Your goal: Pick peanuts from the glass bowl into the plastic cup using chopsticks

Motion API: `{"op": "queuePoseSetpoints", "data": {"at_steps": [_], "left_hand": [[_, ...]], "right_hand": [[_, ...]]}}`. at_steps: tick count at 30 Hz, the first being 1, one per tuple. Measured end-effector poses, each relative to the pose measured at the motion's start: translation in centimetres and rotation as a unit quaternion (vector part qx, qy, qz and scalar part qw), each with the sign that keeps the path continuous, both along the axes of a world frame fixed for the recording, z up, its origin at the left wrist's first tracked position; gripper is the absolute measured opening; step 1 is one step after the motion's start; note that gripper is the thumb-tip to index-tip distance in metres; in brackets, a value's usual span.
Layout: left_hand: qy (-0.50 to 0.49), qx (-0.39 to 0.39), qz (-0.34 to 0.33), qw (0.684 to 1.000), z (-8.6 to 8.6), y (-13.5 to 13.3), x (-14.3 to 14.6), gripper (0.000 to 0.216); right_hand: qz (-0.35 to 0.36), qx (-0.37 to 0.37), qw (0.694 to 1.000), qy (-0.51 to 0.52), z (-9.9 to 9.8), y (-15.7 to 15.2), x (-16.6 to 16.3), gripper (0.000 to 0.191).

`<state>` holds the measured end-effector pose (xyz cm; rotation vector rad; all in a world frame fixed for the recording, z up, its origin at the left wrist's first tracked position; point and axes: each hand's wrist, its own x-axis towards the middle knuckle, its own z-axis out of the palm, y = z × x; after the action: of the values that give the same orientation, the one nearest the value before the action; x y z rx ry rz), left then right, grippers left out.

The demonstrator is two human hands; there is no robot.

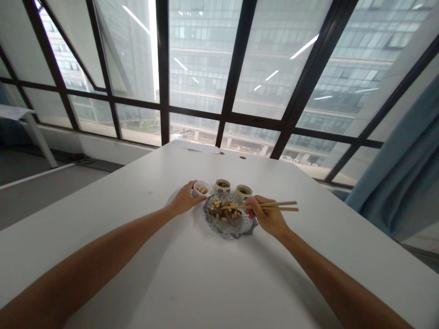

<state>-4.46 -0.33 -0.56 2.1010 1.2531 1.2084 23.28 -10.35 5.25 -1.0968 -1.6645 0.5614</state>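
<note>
My left hand (185,198) is closed on the side of a small white bowl (198,192) with pale pieces (201,188) in it, just beyond the left rim of a glass dish. Wooden chopsticks (281,206) are gripped in my right hand (267,214), and their tips reach into the glass dish (229,232). Yellowish and brown nut-like pieces (222,210) lie in that dish, mostly toward its far left. Whether the tips pinch a piece is too small to tell. Behind the dish stand two cream cups with dark lettering, a left cup (217,188) and a right cup (242,193).
The white table (171,274) runs up to a wide window with dark frames (164,68). Papers (197,146) lie at its far edge, near a small brown disc (243,157). A blue curtain (394,169) hangs at the right.
</note>
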Motion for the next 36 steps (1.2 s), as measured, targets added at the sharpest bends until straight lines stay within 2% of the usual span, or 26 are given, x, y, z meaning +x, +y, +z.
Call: {"op": "queuePoseSetpoints", "data": {"at_steps": [5,9,13,19,23,27,36], "left_hand": [[0.0,0.0,0.004,1.0,0.0,0.0,0.0,0.063],[0.007,0.001,0.008,1.0,0.0,0.0,-0.1,0.065],[0.008,0.005,0.009,1.0,-0.1,0.1,-0.2,0.065],[0.011,-0.002,0.005,1.0,-0.2,0.3,-0.2,0.065],[0.008,0.002,0.003,1.0,-0.2,0.3,-0.2,0.064],[0.01,0.003,0.006,1.0,-0.1,0.2,-0.2,0.065],[0.011,0.003,0.002,1.0,0.1,0.0,-0.2,0.065]], "right_hand": [[-0.021,-0.004,0.999,0.045,1.7,-0.5,0.6,0.053],[0.037,-0.034,0.999,-0.016,2.9,-1.1,0.5,0.055],[0.047,-0.003,0.995,-0.085,2.5,-1.1,0.6,0.05],[-0.046,0.053,0.997,-0.037,1.8,-0.7,0.8,0.05],[-0.031,0.033,0.999,-0.023,2.0,-1.1,0.3,0.052],[-0.005,0.017,0.998,-0.056,2.1,-1.5,-0.1,0.05],[-0.002,0.001,0.996,-0.093,1.5,-1.3,0.0,0.048]]}}
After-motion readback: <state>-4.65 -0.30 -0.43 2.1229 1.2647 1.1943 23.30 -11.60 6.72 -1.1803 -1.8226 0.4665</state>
